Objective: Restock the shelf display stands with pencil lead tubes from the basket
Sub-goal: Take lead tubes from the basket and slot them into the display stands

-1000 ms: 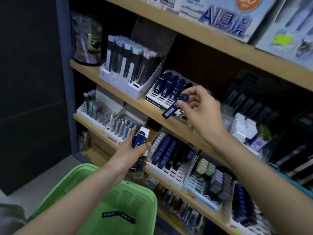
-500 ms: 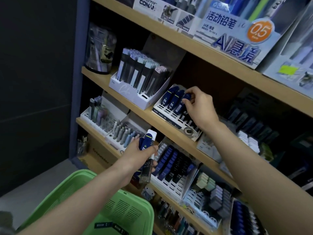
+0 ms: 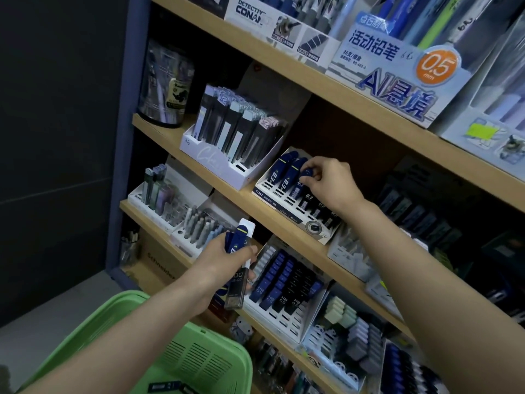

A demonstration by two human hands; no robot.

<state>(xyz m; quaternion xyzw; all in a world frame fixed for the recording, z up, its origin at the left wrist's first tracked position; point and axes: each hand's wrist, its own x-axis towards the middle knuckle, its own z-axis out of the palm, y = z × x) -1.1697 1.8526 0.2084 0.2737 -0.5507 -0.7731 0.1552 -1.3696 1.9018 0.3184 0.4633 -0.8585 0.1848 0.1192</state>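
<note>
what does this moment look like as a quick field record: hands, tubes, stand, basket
right hand: pinches the cap of a blue lead tube
blue lead tube: partly in a back-row slot, beside two others
white display stand: on the wooden shelf, front slots mostly hold dark tubes
left hand: grips a bunch of lead tubes, held below the stand
green basket: lower left, under the left forearm
loose tubes: lying in the basket bottom

Left forearm (image 3: pixel 133 334), lower left, bare to the frame edge; right forearm (image 3: pixel 431 285), lower right, likewise. Left hand (image 3: pixel 224 260) and right hand (image 3: pixel 332 183) bare.
</note>
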